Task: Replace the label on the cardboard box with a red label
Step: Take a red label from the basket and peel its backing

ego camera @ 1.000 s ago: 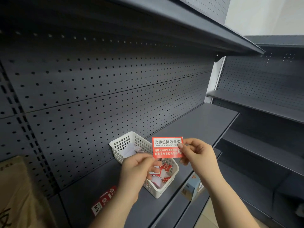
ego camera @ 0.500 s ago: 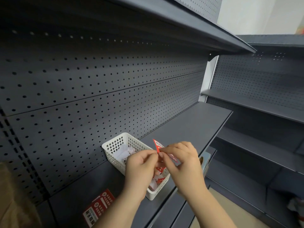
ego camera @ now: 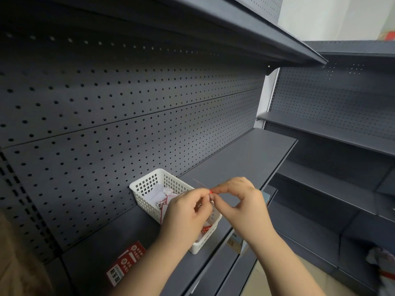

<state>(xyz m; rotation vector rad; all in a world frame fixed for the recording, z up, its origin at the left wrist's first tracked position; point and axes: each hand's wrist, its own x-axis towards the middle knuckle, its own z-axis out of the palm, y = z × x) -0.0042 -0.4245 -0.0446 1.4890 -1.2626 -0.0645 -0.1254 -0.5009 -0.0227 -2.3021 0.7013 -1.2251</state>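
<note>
A red label is pinched edge-on between the fingertips of my left hand and my right hand, just above a white mesh basket. Only a thin red sliver and its pale edge show. The basket stands on the dark shelf and holds several red and white label scraps. Another red label lies flat on the shelf to the lower left. A brown cardboard box fills the bottom left corner, blurred and mostly cut off.
The dark grey shelf has a perforated back panel behind it and another shelf overhead. Lower shelves step down on the right. A small light-blue box sits on the shelf below the basket.
The red label faced me flat a second ago; now it is turned edge-on with both hands' fingertips meeting at its corner. The view has shifted right, so less of the cardboard box shows.
</note>
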